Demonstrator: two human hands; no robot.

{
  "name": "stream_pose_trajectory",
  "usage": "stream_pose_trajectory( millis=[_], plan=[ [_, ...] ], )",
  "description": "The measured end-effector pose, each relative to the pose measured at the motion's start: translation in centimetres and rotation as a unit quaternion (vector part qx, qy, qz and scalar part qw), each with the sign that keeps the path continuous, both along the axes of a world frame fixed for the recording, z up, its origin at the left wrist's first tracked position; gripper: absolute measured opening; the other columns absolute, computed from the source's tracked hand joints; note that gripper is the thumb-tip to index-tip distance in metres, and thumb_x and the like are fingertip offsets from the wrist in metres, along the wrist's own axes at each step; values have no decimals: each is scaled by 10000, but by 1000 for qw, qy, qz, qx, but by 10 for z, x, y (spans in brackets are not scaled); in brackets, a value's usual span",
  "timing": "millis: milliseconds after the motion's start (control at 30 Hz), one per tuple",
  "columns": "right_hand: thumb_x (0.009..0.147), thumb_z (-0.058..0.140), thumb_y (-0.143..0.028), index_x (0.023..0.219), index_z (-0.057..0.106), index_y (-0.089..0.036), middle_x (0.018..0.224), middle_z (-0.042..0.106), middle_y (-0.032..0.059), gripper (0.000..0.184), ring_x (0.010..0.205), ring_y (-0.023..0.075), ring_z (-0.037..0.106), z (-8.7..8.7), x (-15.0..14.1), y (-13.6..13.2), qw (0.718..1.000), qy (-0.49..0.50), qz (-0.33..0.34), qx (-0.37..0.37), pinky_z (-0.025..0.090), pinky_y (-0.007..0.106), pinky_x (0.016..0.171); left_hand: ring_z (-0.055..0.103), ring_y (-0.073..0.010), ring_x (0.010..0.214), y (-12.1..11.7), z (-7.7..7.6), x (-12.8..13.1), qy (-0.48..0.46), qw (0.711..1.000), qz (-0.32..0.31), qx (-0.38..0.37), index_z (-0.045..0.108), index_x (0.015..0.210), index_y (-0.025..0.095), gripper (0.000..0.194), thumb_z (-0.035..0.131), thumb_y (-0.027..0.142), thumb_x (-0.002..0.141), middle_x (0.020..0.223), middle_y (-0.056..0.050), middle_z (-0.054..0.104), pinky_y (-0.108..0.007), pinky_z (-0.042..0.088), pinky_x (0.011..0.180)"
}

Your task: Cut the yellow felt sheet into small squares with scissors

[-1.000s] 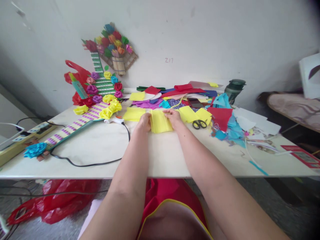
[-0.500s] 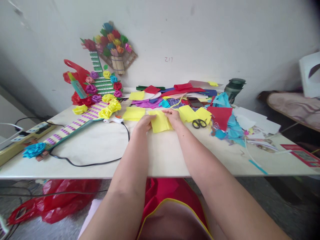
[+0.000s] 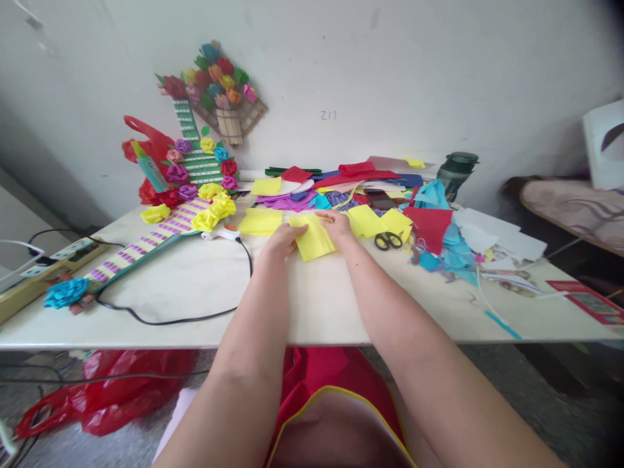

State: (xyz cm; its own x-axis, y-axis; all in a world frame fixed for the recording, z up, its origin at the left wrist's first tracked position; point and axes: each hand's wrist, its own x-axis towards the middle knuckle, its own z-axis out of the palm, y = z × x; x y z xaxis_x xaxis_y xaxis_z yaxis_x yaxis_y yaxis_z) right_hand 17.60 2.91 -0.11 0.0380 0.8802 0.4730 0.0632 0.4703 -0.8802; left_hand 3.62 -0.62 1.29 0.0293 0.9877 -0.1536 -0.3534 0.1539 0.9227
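A folded yellow crepe paper piece (image 3: 312,240) lies on the white table (image 3: 312,299) between my two hands. My left hand (image 3: 281,239) presses its fingers on the paper's left edge. My right hand (image 3: 337,227) pinches the paper's far right corner. More yellow paper pieces lie on either side, one to the left (image 3: 260,221) and one to the right (image 3: 374,221). Black scissors (image 3: 388,241) rest just right of my right hand.
A heap of coloured paper sheets (image 3: 341,185) covers the back of the table. A glue gun (image 3: 221,234) with a black cable (image 3: 170,318), a paper-flower craft board (image 3: 146,244), a power strip (image 3: 49,263) and a dark bottle (image 3: 455,172) also stand there.
The yellow paper has turned slightly and been flattened down. My left hand slid in onto its left edge, while my right hand stayed at the far corner.
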Motion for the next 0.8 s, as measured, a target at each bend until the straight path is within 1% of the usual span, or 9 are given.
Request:
stream_pose_trajectory(
  millis=[133,333,400,533,667,733,800],
  plan=[
    [626,542,-100,799,707,-191,925,679,26,256,955,187,592,-1,1,1,1000,17,11,-10,416,355,910,644,-224,809,0,1,0,2,1000,0,-7,582,848,113,230,690,82,647,787,-113,663,-356,509,789],
    [634,544,-99,741,704,-187,909,696,7,212,936,169,607,-3,-1,4,1000,27,6,-2,420,341,925,648,-215,814,5,-4,-2,-5,1000,-14,1,589,853,115,164,655,125,703,827,-119,667,-344,516,796],
    [638,545,-97,755,705,-175,902,700,9,213,922,164,613,-4,-1,4,1000,25,4,-7,429,331,915,648,-209,822,6,-5,-2,7,1000,-7,-2,584,866,125,167,650,144,714,842,-114,668,-345,519,795],
    [661,544,-112,851,707,-152,905,702,28,253,888,165,627,-8,1,9,999,18,-7,-28,458,318,869,645,-211,849,7,-4,-2,17,1000,14,-22,568,887,127,196,651,194,722,879,-115,665,-354,520,797],
    [680,551,-128,899,701,-140,931,698,44,266,892,169,627,-12,4,15,999,-7,-38,-34,467,310,846,640,-207,868,5,-1,-1,6,999,20,-30,575,871,125,144,597,221,766,867,-109,667,-334,519,795],
    [685,553,-128,915,696,-130,929,698,50,271,873,164,629,-13,5,18,998,-21,-49,-40,469,303,836,640,-211,869,4,0,0,25,999,32,-29,576,864,127,139,588,229,769,854,-106,668,-330,521,779],
    [691,543,-116,935,689,-120,938,696,55,285,860,153,630,-14,4,18,997,-33,-51,-50,469,288,828,640,-216,865,3,1,-1,69,996,52,-31,571,864,129,161,595,249,761,858,-109,666,-326,521,754]
  ],
)
